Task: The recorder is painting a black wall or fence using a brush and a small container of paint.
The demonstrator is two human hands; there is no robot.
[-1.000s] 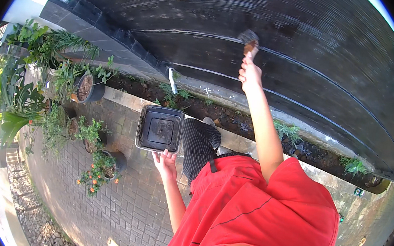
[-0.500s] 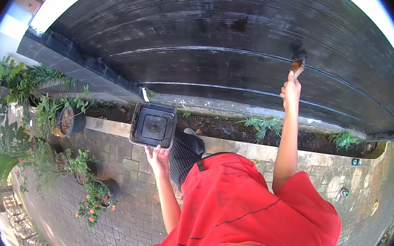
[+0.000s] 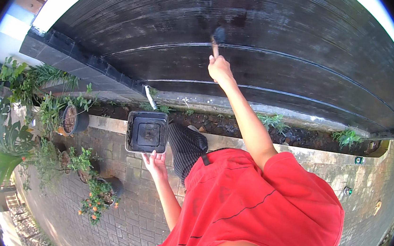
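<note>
Gripping a brush (image 3: 215, 42), the right hand (image 3: 220, 69) is holding it, slightly blurred, up at the black wall (image 3: 300, 33) — beyond the tub (image 3: 147, 132) and to its right. The left hand (image 3: 156, 163) is grasping the tub by its near edge. Potted plants (image 3: 79, 120) are standing left of the tub — a white pipe (image 3: 150, 97) is jutting out just beyond it.

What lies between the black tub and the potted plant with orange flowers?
In the head view, only brick paving shows between the black tub and the potted plant.
</note>
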